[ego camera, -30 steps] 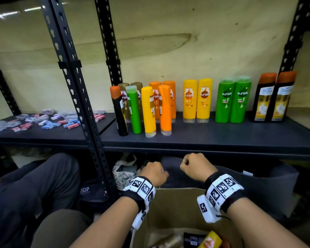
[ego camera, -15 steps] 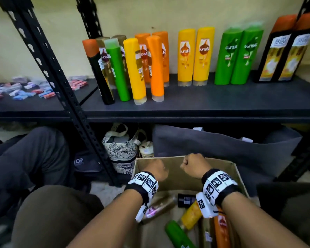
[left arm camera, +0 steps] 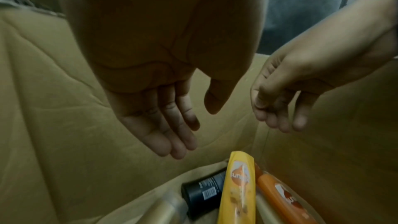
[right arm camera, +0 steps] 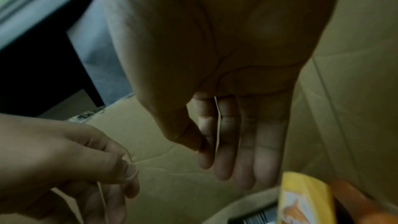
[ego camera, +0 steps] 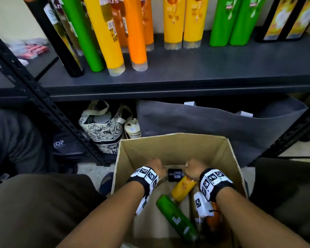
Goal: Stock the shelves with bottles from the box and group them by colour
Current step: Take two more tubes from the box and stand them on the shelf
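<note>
Both my hands reach down inside the open cardboard box. My left hand hangs with straight fingers and holds nothing. My right hand hovers just right of it, fingers extended, also empty. Under them lie a yellow bottle, a black bottle, a green bottle and an orange bottle. The yellow bottle sits between the black bottle and the orange bottle. The dark shelf above carries standing bottles: a mixed cluster at left, then yellow, green and black pairs.
A black slotted upright slants down left of the box. Under the shelf stand a patterned bag and a grey fabric bin. My knee is left of the box. Small packets lie on the left shelf.
My view has tilted down onto the box. Both hands dropped from fists above the rim into the box, and their fingers have straightened.
</note>
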